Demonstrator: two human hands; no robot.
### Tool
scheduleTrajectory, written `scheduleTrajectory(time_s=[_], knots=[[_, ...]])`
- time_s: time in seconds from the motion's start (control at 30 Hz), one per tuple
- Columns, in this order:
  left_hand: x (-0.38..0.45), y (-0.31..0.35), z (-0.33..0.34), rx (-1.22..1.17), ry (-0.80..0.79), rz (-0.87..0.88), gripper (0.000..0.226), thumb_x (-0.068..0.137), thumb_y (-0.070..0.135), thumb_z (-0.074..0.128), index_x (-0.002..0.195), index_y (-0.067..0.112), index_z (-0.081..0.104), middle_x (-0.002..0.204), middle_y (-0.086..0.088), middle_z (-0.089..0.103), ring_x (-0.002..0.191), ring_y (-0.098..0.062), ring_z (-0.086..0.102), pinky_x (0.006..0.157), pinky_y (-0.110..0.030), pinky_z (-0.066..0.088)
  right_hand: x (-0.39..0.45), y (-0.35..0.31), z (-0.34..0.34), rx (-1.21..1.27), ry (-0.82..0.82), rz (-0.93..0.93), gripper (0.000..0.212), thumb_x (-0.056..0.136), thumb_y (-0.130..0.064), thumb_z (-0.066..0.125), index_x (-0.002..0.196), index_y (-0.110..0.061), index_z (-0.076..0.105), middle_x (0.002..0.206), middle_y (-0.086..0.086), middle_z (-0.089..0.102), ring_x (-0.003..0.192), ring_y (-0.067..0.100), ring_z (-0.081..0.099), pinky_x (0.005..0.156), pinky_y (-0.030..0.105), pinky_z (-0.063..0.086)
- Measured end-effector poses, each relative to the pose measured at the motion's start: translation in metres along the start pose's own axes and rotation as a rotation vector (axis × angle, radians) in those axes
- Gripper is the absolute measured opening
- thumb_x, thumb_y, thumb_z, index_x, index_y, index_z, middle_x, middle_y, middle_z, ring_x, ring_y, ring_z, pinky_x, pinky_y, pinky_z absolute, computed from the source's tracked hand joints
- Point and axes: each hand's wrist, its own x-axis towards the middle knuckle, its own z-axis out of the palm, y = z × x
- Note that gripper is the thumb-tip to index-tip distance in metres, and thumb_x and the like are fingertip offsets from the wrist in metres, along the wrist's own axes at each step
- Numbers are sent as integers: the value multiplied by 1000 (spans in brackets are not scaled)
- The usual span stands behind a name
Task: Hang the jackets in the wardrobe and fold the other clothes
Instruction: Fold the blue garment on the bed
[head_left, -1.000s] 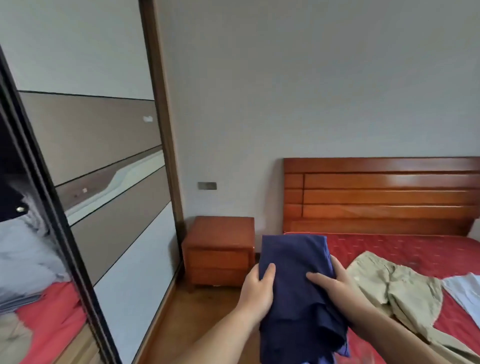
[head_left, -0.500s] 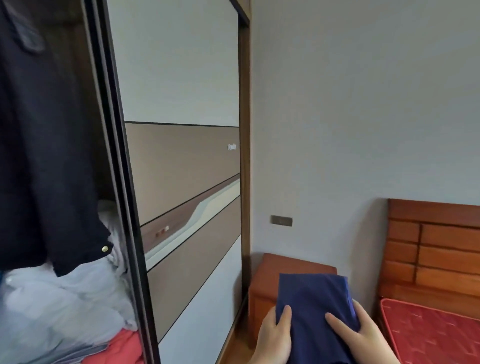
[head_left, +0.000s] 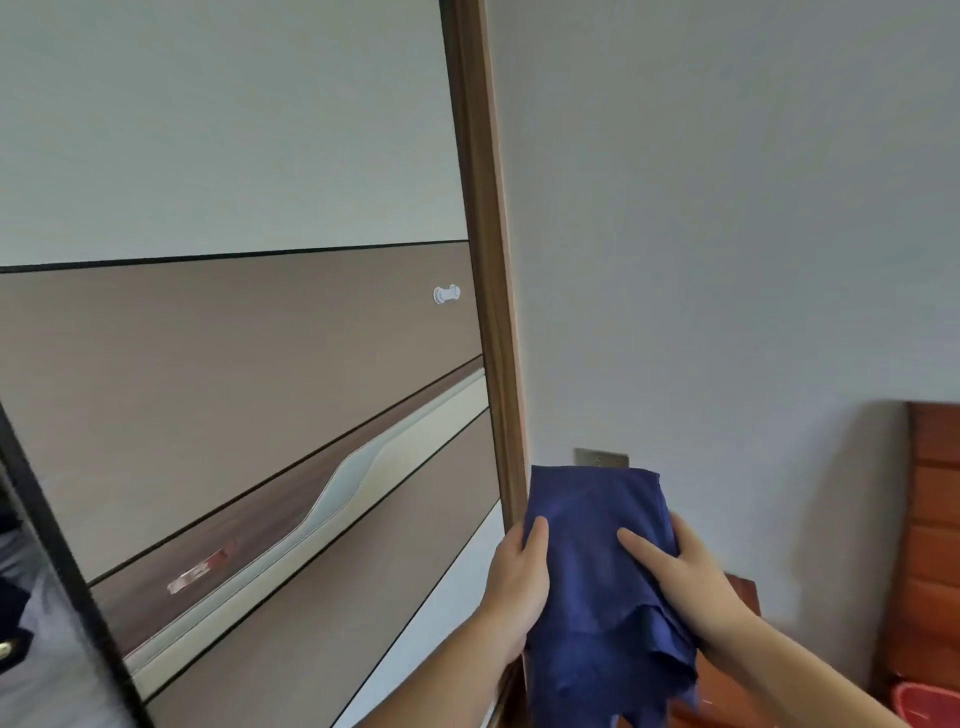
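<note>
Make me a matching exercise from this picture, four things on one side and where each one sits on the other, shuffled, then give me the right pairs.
Things:
1. blue garment
2. white knob
3. wall plate
4. wooden headboard

Places:
A. at the right edge of the view
B. on the wardrobe door's brown panel
C. between both hands
D. on the wall just above the garment

Pairs: 1-C, 2-B, 3-D, 4-A

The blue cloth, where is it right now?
In the head view the blue cloth is low and right of centre, held between the left hand and right hand, beside the wardrobe's wooden frame.
</note>
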Motion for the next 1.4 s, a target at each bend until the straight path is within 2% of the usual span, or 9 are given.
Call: scheduleTrajectory(time_s=[0.43,0.53,0.6,0.73,0.83,0.97,1.07,1.17,1.4], knots=[[277,-4,-2,103,-12,75,23,100,43,46,114,32,61,107,15,68,99,-8,65,89,-29,55,274,18,28,-146,-45,-63,18,91,-19,64,109,-23,61,101,-2,72,90,13,70,71,28,53],[347,0,-2,250,-77,88,33,100,45,45,121,23,58,111,7,65,93,-11,65,72,-21,54,339,20,26,-178,-17,-70,17,91,-15,64,106,-23,62,100,-1,73,92,16,69,75,33,53],[387,11,-5,391,-102,99,32,101,43,45,122,22,57,109,2,64,84,-14,65,61,-19,53,374,19,24,-181,6,-73,18,92,-14,63,106,-24,62,101,-2,72,94,16,68,75,33,52],[466,42,-15,843,-49,208,28,100,35,45,111,19,65,101,0,67,89,-18,64,76,-31,54,436,19,15,-185,23,-83,17,91,-13,64,103,-24,62,98,-3,72,91,14,67,70,30,49],[519,60,-20,1212,26,290,24,98,30,47,103,18,66,96,0,67,86,-19,63,72,-30,48,482,25,9,-178,14,-93,16,91,-14,64,102,-24,60,96,-4,70,90,14,66,66,27,47],[585,77,-17,1800,49,347,22,94,22,47,109,19,63,109,-4,65,106,-25,57,87,-38,36,545,33,3,-113,-82,-62,19,90,-17,65,106,-26,60,98,-5,71,89,12,67,67,26,48],[624,85,-19,2117,-17,250,34,95,26,47,127,19,57,128,-6,58,125,-27,45,116,-50,16,587,40,2,-69,-168,-19,20,90,-19,65,109,-26,60,98,-5,72,89,13,68,69,28,50],[653,91,-24,2406,-53,114,41,98,30,44,135,16,53,136,-10,53,132,-31,40,118,-59,-4,620,47,3,-40,-232,12,24,89,-20,66,111,-28,61,100,-6,73,93,15,69,80,37,54],[666,94,-16,2671,-214,-146,52,108,39,20,139,10,49,140,-12,53,134,-34,42,114,-58,17,658,55,15,-26,-299,34,29,89,-22,67,116,-31,59,104,-9,71,98,14,67,86,39,54]])
